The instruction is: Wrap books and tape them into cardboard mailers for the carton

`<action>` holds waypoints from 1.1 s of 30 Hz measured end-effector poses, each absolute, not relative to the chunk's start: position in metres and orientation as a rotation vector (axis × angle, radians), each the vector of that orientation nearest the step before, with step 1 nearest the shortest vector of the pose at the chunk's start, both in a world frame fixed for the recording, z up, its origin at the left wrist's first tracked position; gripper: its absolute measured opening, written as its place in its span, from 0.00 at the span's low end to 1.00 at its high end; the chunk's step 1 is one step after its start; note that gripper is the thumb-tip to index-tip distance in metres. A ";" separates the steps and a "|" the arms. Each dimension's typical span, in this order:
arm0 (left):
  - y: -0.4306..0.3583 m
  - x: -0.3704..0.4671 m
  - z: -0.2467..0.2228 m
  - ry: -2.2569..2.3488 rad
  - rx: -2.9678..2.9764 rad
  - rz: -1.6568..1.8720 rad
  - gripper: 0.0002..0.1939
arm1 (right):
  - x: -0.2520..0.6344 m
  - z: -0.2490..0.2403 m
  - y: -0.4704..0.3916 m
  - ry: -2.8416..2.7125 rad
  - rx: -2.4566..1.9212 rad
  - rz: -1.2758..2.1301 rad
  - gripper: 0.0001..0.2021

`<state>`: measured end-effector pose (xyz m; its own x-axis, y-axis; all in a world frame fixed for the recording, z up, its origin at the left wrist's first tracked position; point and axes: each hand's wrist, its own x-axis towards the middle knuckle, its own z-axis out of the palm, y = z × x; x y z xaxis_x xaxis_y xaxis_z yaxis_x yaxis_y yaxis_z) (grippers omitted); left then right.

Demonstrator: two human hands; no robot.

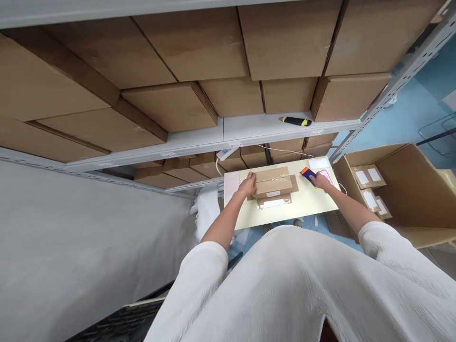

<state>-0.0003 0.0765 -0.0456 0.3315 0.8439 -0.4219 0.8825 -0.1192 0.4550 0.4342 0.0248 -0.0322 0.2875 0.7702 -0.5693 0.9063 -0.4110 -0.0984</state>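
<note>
On a pale yellow table (pixel 249 218) sits a long cardboard box (pixel 272 183) with clear tape along its top and a white label on its front side. My left hand (pixel 248 185) is closed on the left end of this box. Flattened cardboard with tape and a white label (pixel 274 203) lies in front of and partly beneath it. Farther right, my right hand (pixel 321 182) grips a flat blue-and-orange object (pixel 307 175), whose kind I cannot make out. A phone with a pinkish screen (pixel 326 176) lies beside that hand, partly covered by it.
Shelves full of cardboard boxes (pixel 285 38) rise behind the table. A black-and-yellow utility knife (pixel 295 121) lies on the shelf edge (pixel 249 130). To the right, a large open carton (pixel 409 190) holds several small labelled boxes. A power strip (pixel 227 153) hangs at the back.
</note>
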 end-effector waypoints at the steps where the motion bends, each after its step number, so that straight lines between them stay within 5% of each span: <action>1: 0.076 0.000 -0.046 1.515 1.958 -0.077 0.52 | 0.434 -0.036 0.021 1.554 2.323 -0.817 0.30; 24: 0.066 0.003 -0.048 1.555 1.949 -0.072 0.53 | 0.408 -0.090 -0.031 1.597 2.251 -0.721 0.18; 33: 0.059 -0.003 -0.051 1.513 1.953 0.038 0.49 | 0.367 -0.046 -0.001 1.779 2.348 -0.549 0.26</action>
